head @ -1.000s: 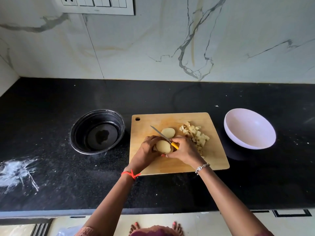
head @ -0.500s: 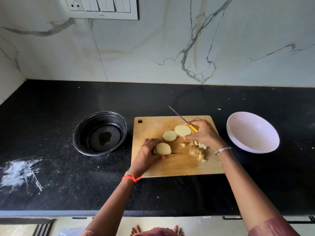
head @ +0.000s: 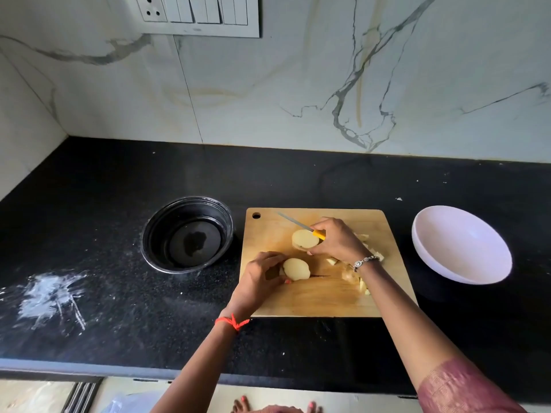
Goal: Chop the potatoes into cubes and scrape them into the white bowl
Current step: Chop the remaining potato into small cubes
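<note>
Gripping potato half (head: 296, 269) with left hand (head: 260, 282) on wooden cutting board (head: 322, 301), clasping yellow-handled knife (head: 297, 223) and potato slice (head: 304, 239) in right hand (head: 337, 240).

both forearms reach forward; left hand (head: 260, 281) curled in a pinch, right hand (head: 338, 240) clenched.

Right of where the right hand (head: 337, 242) grips the knife (head: 293, 221), the cube pile (head: 363, 287) crowds the cutting board (head: 316, 299), then open counter (head: 401, 234) reaches the white bowl (head: 465, 248); left of where the left hand (head: 259, 281) grips the potato half (head: 296, 269), a black bowl (head: 187, 234) stands just beside the board.
</note>
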